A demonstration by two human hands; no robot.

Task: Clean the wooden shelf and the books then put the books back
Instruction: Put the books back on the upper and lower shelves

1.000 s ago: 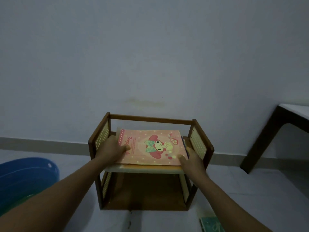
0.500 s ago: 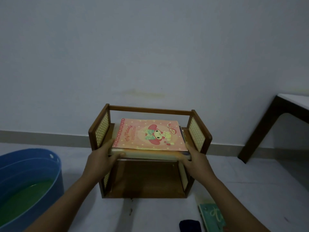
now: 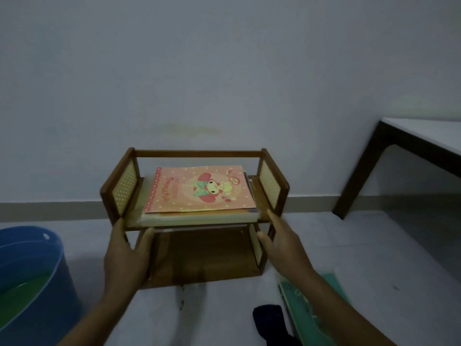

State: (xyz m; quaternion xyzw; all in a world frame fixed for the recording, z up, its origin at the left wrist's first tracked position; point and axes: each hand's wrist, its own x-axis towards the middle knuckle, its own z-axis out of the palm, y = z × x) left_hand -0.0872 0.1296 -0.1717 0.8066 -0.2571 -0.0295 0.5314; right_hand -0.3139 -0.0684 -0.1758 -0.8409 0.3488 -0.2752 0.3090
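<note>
Where the floor [image 3: 349,245] meets the pale wall, a blue tub [image 3: 37,270] sits far left, greenish water inside. Left hand [image 3: 124,255] is spread open, fingers upright against the front left post of the wooden shelf [image 3: 197,154], thumb under the upper board; whether it grips, cannot tell. Shelf stands on the floor, lower tier bare. Stack of books [image 3: 199,216] lies flat on the upper tier, pink cartoon-cover book [image 3: 199,189] on top. Right hand [image 3: 282,243] is open, fingers extended, at the front right post. Near it on the floor: dark cloth [image 3: 268,318], teal book [image 3: 306,305]. Far right, dark-legged table [image 3: 374,158].
</note>
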